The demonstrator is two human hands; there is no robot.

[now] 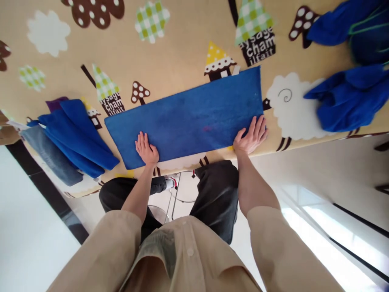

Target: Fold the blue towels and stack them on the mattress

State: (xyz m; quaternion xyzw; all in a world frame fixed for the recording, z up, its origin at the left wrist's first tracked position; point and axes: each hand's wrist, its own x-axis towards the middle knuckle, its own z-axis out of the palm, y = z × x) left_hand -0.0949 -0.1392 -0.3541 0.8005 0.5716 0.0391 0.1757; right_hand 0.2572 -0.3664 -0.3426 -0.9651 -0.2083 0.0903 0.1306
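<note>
A blue cloth (188,109) lies flat across the frame's centre on the patterned tabletop (182,61). The left hand (146,149) rests flat near its lower-left edge, fingers slightly parted; the right hand (249,135), fingers loosely spread, covers its lower-right corner.

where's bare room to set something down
The widest free patch is the tablecloth beyond the flat blue cloth. A smaller one, over the sheep print, lies between that cloth and the crumpled blue cloths at right. Crowded: left, around the heaped cloths, and the flat cloth's near edge, where the left hand and right hand rest.
</note>
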